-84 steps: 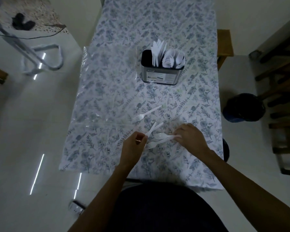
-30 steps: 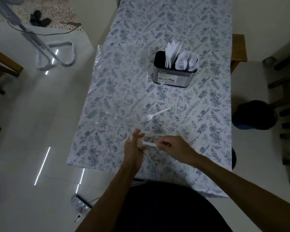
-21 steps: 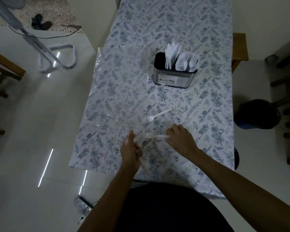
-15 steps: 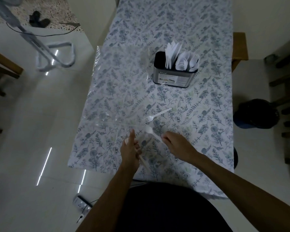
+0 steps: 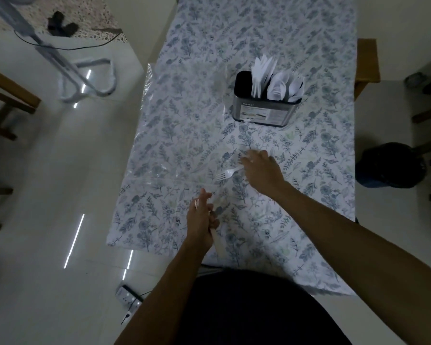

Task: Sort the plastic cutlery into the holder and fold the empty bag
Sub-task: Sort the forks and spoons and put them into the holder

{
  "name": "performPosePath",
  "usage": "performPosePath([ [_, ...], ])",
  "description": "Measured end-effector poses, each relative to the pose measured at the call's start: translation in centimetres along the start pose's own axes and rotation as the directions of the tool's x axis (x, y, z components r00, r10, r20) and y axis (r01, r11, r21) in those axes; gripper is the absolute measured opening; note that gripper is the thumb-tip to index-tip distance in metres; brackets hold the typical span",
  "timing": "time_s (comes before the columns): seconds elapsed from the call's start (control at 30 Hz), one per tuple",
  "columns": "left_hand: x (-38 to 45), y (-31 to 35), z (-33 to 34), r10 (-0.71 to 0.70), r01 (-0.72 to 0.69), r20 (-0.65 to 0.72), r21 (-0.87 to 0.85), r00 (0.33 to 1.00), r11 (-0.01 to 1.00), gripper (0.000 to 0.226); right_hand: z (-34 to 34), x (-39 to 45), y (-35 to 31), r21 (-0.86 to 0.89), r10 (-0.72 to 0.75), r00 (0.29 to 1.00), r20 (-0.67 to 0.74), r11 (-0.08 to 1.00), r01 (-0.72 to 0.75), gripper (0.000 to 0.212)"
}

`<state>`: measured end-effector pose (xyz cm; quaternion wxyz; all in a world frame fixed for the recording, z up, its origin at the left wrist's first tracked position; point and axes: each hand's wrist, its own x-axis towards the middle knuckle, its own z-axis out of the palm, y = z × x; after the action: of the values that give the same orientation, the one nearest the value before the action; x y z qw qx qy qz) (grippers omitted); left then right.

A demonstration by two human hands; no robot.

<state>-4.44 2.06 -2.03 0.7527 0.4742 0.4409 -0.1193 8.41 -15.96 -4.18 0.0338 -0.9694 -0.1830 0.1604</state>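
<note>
Left hand [image 5: 201, 221] is clenched around a bunch of forks while right hand [image 5: 261, 168] reaches, fingers loose, onto the last fork [image 5: 228, 173] on the bench [image 5: 321, 170]; holder [image 5: 265, 108] looks mostly filled, clear bag [image 5: 182, 125] still lies unfolded.

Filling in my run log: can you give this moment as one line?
left hand: grip shut on collected cutlery | right hand: reaching over last loose fork | holder: knives, spoons in | clear bag: flat, unfolded

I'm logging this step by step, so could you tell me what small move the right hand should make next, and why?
Probably close the right hand on the last loose fork and lift it. The hand lies over the fork's handle, the left hand already grips gathered cutlery, and the holder lacks forks.
</note>
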Motion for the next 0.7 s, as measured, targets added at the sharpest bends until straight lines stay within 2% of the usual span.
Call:
performPosePath([
  [0.07,0.1,0.3,0.3,0.000,-0.001,-0.020,-0.052,1.000,0.999,0.032,-0.2,-0.7,-0.9,-0.112,0.020,0.999,-0.029,0.993,-0.023,0.060],
  [0.13,0.2,0.8,0.8,-0.004,-0.004,-0.064,-0.117,0.998,0.993,0.032,-0.1,-2.7,-2.0,-0.114,0.060,0.997,-0.053,0.991,-0.065,0.042],
  [0.2,0.3,1.1,1.4,-0.001,-0.018,-0.125,-0.154,0.992,0.988,0.037,-0.3,-5.1,-2.7,0.115,0.097,0.995,-0.010,0.989,-0.095,0.016],
  [0.27,0.5,1.1,2.3,0.039,-0.053,-0.147,-0.097,0.988,0.994,0.045,-1.2,-7.4,-3.4,0.460,0.079,0.990,0.112,0.879,-0.123,0.013],
  [0.3,0.5,1.1,3.0,0.063,-0.073,-0.125,-0.078,0.990,0.994,0.048,-1.9,-8.4,-3.8,0.571,0.048,0.992,0.119,0.814,-0.108,0.014],
  [0.33,0.3,1.1,3.9,0.080,-0.086,-0.080,-0.081,0.994,0.993,0.049,-2.6,-9.2,-4.1,0.604,0.022,0.994,0.105,0.793,-0.082,0.016],
  [0.43,-0.1,1.5,7.2,0.075,-0.070,0.032,-0.131,0.997,0.989,0.059,-3.4,-10.9,-4.0,0.538,0.020,0.998,0.067,0.842,-0.053,0.032],
  [0.5,-0.3,1.8,9.0,0.095,-0.092,0.084,-0.036,0.992,0.995,0.063,-3.5,-11.5,-3.1,0.529,0.059,0.998,0.033,0.846,-0.068,0.029],
  [0.63,-1.6,1.9,10.9,0.193,-0.240,0.272,0.150,0.943,0.959,0.045,-4.5,-12.3,-2.5,0.422,0.080,0.997,0.019,0.903,-0.080,0.028],
  [0.7,-1.9,1.9,10.8,0.272,-0.364,0.327,0.267,0.905,0.892,0.037,-5.1,-12.7,-2.4,0.413,0.068,0.998,0.016,0.908,-0.069,0.031],
])
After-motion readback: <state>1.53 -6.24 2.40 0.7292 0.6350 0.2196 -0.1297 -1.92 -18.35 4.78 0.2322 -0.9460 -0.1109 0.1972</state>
